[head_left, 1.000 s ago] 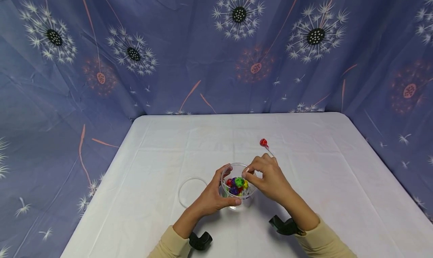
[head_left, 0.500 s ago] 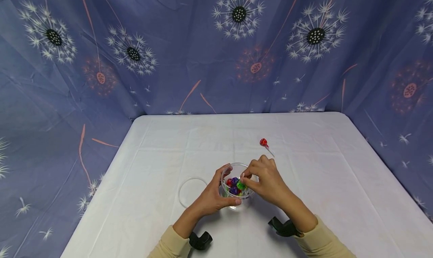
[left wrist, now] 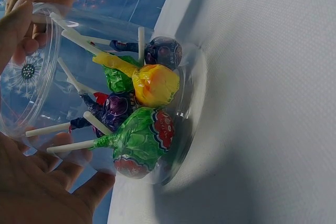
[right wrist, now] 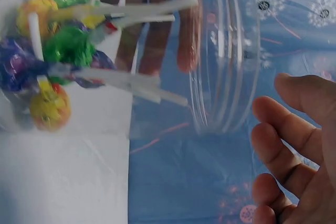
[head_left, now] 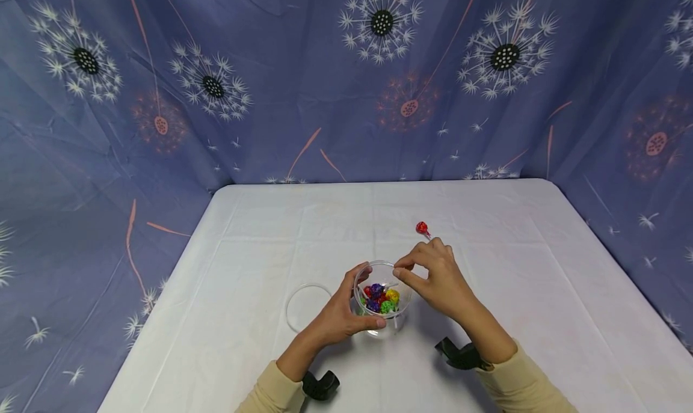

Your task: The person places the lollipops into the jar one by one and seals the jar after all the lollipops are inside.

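A clear round plastic jar [head_left: 382, 263] holds several wrapped lollipops [head_left: 385, 299] in green, yellow, purple and red. Around its left side curls my left hand [head_left: 338, 317], thumb toward the front. My right hand [head_left: 440, 281] hovers at the jar's right rim, with thumb and fingers loosely bent. In the right wrist view that hand [right wrist: 294, 145] has nothing between thumb and fingers, apart from the jar's rim [right wrist: 226, 51]. A green lollipop [left wrist: 139, 142] lies at the jar's bottom in the left wrist view, stick toward the mouth.
One red lollipop [head_left: 421, 227] lies on the white table [head_left: 271, 220] beyond my right hand, its stick partly hidden. Left of the jar, a clear round lid [head_left: 287, 309] rests partly behind my left arm. A patterned blue cloth [head_left: 303, 88] hangs behind the table.
My right hand moved a green lollipop toward the jar's right side and let it go inside. It has since risen to the rim, up and right. My left hand stays still.
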A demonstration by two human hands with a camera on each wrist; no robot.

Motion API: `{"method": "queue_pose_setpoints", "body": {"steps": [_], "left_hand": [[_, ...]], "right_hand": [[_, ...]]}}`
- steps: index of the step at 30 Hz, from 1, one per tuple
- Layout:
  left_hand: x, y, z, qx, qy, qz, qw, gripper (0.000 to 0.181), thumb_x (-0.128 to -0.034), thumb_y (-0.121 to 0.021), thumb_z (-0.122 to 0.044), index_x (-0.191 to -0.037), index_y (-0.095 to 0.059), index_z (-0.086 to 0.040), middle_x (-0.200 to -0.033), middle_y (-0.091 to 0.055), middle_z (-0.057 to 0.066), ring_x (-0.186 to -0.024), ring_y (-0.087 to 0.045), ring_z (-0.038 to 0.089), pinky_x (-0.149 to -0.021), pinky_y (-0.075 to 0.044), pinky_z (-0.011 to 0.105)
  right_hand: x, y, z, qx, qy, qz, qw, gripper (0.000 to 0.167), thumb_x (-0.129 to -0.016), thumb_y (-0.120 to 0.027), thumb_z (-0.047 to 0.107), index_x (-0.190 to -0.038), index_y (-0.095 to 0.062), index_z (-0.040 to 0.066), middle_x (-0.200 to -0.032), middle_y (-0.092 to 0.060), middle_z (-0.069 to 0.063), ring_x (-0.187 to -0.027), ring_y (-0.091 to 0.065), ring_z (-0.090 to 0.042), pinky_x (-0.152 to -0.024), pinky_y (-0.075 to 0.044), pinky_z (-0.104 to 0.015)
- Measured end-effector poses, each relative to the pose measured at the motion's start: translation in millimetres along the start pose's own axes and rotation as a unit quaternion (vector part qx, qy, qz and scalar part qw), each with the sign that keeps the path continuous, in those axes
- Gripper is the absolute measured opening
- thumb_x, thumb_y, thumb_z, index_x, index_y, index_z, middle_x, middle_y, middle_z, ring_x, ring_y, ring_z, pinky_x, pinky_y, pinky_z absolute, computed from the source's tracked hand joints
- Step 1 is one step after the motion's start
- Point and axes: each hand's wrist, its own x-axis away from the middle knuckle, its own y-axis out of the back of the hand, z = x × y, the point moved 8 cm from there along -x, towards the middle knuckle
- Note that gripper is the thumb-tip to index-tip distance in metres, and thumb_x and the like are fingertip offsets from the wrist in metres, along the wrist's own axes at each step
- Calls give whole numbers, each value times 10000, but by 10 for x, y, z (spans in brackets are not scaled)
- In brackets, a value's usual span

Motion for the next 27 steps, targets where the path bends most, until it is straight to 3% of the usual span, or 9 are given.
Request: {"method": "queue_pose_setpoints", "body": {"steps": [5,10,16,21,27], "left_hand": [[5,6,-49,-41,95,-3,9999,969,-745,-801,-310,-1486,-181,-251,-1528,-295,-45,-1420,-297,202,-1148,-246,477],[52,38,-251,60,132,34,9999,953,-759,-792,-283,-1486,-194,-138,-1529,-303,47,-1419,-296,261,-1145,-240,494],[85,59,-377,44,98,46,9999,941,-762,-789,-301,-1481,-205,-138,-1524,-313,43,-1413,-308,256,-1141,-248,497],[53,41,-263,86,172,64,9998,951,-756,-794,-291,-1486,-197,-168,-1533,-298,22,-1424,-292,233,-1152,-232,484],[-2,5,-17,0,182,34,9998,966,-738,-803,-343,-1472,-175,-329,-1532,-283,-75,-1422,-290,145,-1158,-236,453]], "right_hand": [[-54,107,-152,-197,-256,-279,9991,77,-781,-761,156,-829,-722,203,-762,-605,98,-775,-370,-71,-735,-248,-317],[-120,216,-405,-257,-662,-650,9954,49,-806,-737,126,-853,-735,142,-786,-658,9,-800,-437,-141,-746,-308,-323],[-136,280,-760,-181,-1174,-791,9898,117,-847,-705,181,-919,-732,93,-837,-668,-82,-828,-456,-206,-746,-303,-340],[-137,252,-1071,-4,-1543,-726,9854,195,-872,-677,241,-970,-720,78,-873,-660,-118,-844,-479,-258,-764,-288,-354],[-131,146,-1389,79,-2092,-507,9765,259,-894,-634,277,-1019,-702,61,-890,-630,-118,-876,-474,-266,-784,-284,-370]]}}
